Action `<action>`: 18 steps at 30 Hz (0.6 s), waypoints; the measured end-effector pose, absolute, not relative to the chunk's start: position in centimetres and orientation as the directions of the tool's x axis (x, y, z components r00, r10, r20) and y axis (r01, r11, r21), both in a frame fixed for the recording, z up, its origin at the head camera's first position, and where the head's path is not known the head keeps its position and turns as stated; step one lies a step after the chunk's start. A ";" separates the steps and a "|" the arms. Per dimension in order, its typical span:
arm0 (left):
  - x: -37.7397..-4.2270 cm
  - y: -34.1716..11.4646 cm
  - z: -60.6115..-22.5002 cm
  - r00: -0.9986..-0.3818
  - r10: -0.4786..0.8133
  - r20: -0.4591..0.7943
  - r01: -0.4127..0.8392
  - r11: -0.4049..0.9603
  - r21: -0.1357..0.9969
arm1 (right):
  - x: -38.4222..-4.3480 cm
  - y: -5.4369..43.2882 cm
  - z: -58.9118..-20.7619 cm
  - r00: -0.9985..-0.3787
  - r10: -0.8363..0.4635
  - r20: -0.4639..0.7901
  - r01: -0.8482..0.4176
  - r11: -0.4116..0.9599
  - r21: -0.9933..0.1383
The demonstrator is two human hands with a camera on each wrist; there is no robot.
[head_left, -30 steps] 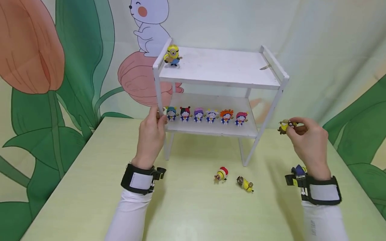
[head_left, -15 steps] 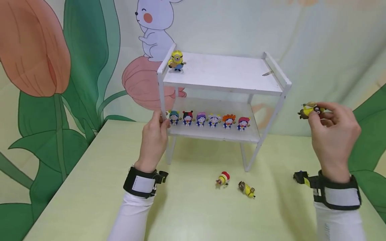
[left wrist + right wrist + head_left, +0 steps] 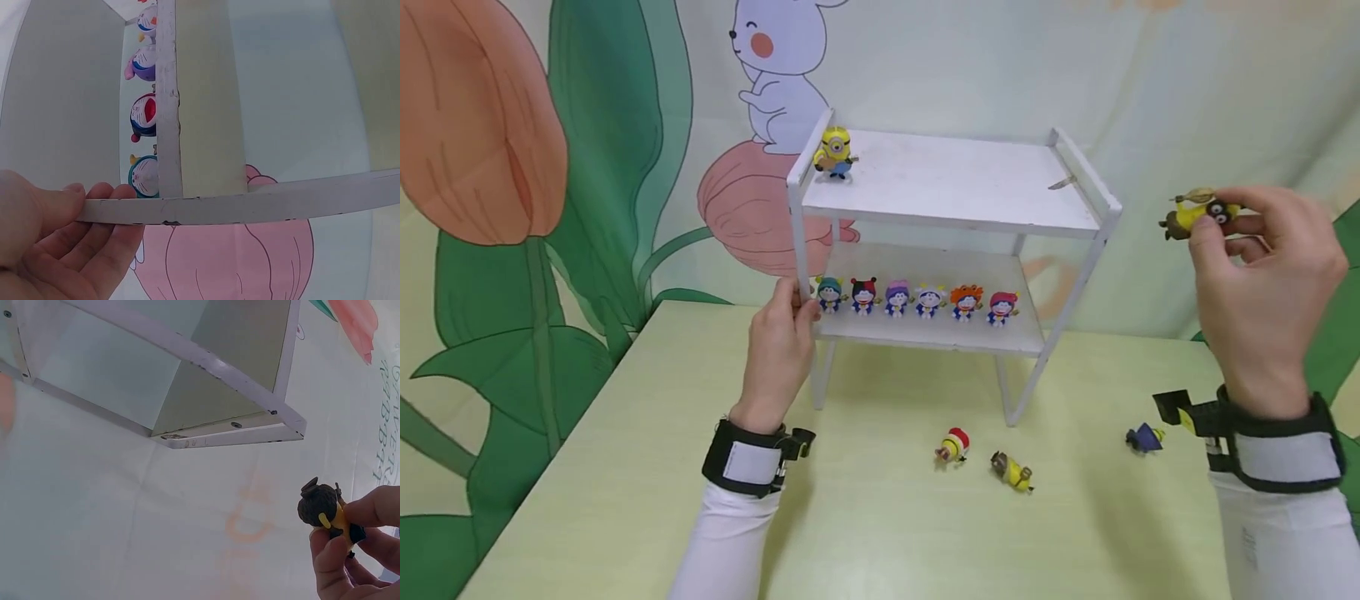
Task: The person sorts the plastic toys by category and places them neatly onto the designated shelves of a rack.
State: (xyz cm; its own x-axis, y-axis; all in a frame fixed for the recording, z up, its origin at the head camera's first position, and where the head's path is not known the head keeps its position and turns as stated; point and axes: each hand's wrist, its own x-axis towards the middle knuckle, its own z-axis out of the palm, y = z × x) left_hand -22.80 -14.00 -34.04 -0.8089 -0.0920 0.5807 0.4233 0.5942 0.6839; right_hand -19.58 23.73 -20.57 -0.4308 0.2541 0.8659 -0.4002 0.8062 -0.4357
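Observation:
My left hand grips the left front post of a small white two-tier shelf. In the left wrist view the thumb and fingers lie on either side of that post. To the right of the shelf, raised above the table, my right hand pinches a yellow and brown minion figurine, which lies sideways with its goggles toward the palm. The right wrist view shows the minion's dark brown end poking out from the fingertips. One minion figurine stands on the top tier at the left.
Several blue-and-white figurines in coloured hats stand in a row on the lower tier. On the table lie a red-hatted minion, a brown-and-yellow minion and a dark blue-caped figurine. A printed curtain hangs behind.
My right hand has moved up and to the right with the minion, away from the shelf. The dark blue-caped figurine now shows fully. My left hand keeps its grip on the post.

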 end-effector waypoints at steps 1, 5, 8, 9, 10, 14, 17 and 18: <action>-22.8 -14.0 -34.0 -0.809 -0.093 0.580 0.422 0.595 0.684 | -19.7 23.6 -20.3 -0.439 0.247 0.864 -0.400 0.807 -0.434; -22.7 -14.1 -34.0 -0.810 -0.090 0.579 0.423 0.596 0.683 | -20.2 22.8 -18.8 -0.453 0.214 0.865 -0.425 0.801 -0.421; -22.7 -14.1 -34.0 -0.810 -0.087 0.580 0.424 0.597 0.681 | -20.5 21.9 -17.6 -0.454 0.198 0.869 -0.460 0.783 -0.419; -22.7 -14.1 -34.0 -0.809 -0.086 0.581 0.424 0.599 0.679 | -20.7 21.5 -17.2 -0.460 0.190 0.867 -0.470 0.777 -0.420; -22.7 -14.1 -34.0 -0.809 -0.087 0.581 0.424 0.599 0.679 | -20.9 21.1 -16.8 -0.467 0.183 0.865 -0.485 0.765 -0.424; -22.7 -14.0 -34.0 -0.812 -0.086 0.577 0.420 0.601 0.681 | -22.2 19.3 -15.5 -0.486 0.126 0.865 -0.547 0.727 -0.414; -22.7 -14.0 -33.9 -0.812 -0.088 0.578 0.419 0.601 0.680 | -23.4 17.7 -14.9 -0.498 0.038 0.866 -0.575 0.733 -0.363; -22.7 -14.0 -33.9 -0.811 -0.090 0.579 0.419 0.602 0.680 | -23.8 17.2 -14.7 -0.504 0.007 0.864 -0.584 0.734 -0.346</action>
State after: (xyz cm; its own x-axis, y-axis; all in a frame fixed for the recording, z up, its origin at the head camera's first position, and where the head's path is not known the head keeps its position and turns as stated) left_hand -22.74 -14.03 -33.93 -0.8106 -0.0901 0.5786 0.4185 0.6020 0.6800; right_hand -23.82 17.24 -14.71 -0.5038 0.0066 0.8638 -0.5840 0.7342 -0.3462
